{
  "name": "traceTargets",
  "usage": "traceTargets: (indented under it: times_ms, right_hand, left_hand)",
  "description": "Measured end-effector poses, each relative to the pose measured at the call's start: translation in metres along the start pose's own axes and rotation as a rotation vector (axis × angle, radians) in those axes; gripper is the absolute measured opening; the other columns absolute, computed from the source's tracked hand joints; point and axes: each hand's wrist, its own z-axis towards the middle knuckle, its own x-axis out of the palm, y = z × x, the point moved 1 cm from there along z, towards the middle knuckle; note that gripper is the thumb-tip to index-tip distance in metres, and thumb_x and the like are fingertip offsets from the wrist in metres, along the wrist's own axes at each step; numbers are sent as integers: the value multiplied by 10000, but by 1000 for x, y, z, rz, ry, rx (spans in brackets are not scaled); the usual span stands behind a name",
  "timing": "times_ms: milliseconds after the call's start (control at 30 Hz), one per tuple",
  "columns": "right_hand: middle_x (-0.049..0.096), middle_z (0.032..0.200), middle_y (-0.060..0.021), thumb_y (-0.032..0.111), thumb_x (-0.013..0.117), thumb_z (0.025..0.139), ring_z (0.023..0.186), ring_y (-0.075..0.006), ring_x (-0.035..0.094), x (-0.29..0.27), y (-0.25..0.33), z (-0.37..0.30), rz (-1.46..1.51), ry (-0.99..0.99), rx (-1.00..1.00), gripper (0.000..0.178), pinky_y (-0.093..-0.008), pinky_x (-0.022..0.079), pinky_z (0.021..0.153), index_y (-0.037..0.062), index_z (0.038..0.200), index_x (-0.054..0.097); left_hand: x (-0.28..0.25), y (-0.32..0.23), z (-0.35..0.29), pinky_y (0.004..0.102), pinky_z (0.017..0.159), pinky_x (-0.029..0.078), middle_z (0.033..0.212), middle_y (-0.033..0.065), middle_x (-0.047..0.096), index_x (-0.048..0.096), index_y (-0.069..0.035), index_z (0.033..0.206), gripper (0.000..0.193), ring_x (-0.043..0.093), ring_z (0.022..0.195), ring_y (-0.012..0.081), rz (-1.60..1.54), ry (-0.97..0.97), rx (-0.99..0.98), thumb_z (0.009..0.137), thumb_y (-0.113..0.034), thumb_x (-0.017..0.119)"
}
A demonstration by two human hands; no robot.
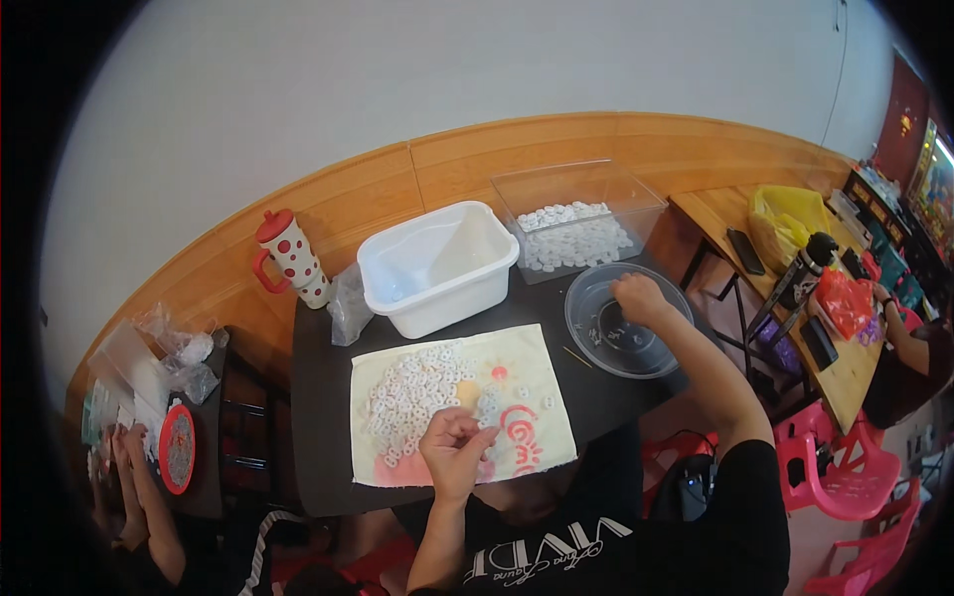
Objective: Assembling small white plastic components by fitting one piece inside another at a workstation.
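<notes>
Much seems still undone: white rings (pixel 412 392) are heaped on the cloth (pixel 542 382), with only scattered bits (pixel 637 340) seen in the round tub (pixel 664 360). The left hand (pixel 457 452) is pinched, the right hand (pixel 639 298) bunched over the tub; anything gripped cannot be made out.

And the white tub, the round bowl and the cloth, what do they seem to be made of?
White tub: probably plastic, smooth, slightly glossy, rounded rim.
Round bowl: likely clear plastic, shiny; dark table shows through.
Cloth: apparently fabric, matte, edges uneven.
</notes>
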Motion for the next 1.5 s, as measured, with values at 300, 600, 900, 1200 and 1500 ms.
traceTargets:
  times_ms: [300, 600, 900, 1200, 1500]
  right_hand:
    - [672, 935, -241, 28, 665, 725, 913, -384, 676, -2, 0, -9, 76, 63, 187, 138, -448, 557, 806, -3, 857, 693]
    - [658, 924, -249, 22, 656, 716, 906, -393, 673, -1, 1, -12, 66, 32, 213, 188, -433, 559, 799, -21, 898, 652]
    - [658, 900, -218, 5, 598, 724, 909, -406, 643, 8, -21, -15, 412, -125, 204, 154, -473, 509, 794, 40, 860, 661]
    - [667, 889, -201, 35, 591, 776, 892, -394, 634, 19, -19, -23, 544, -121, 221, 94, -443, 509, 787, 22, 832, 664]
    - [637, 803, -39, 101, 604, 951, 803, -98, 624, -23, 10, -33, 1531, 10, 221, 99, -242, 495, 685, 33, 879, 601]
  left_hand:
    - [-15, 22, 8, 231, 544, 512, 806, 103, 704, 682, 30, 990, 164, 679, 685, 135, -107, 175, -11, 840, 95, 671]
    - [-15, 10, 5, 217, 524, 494, 807, 105, 713, 656, 19, 915, 72, 687, 692, 132, -26, 137, -83, 858, 52, 685]
    - [-15, 13, 7, 207, 528, 488, 799, 77, 712, 687, 12, 942, 92, 686, 695, 115, 2, 113, 11, 856, 45, 690]
    - [-7, 14, 7, 201, 552, 483, 858, 48, 687, 693, -5, 890, 114, 630, 720, 77, 64, 57, 113, 818, 84, 697]
    - [-14, 21, 6, 225, 606, 478, 840, 40, 660, 695, 20, 927, 124, 602, 686, 85, 74, 78, 34, 829, 92, 677]
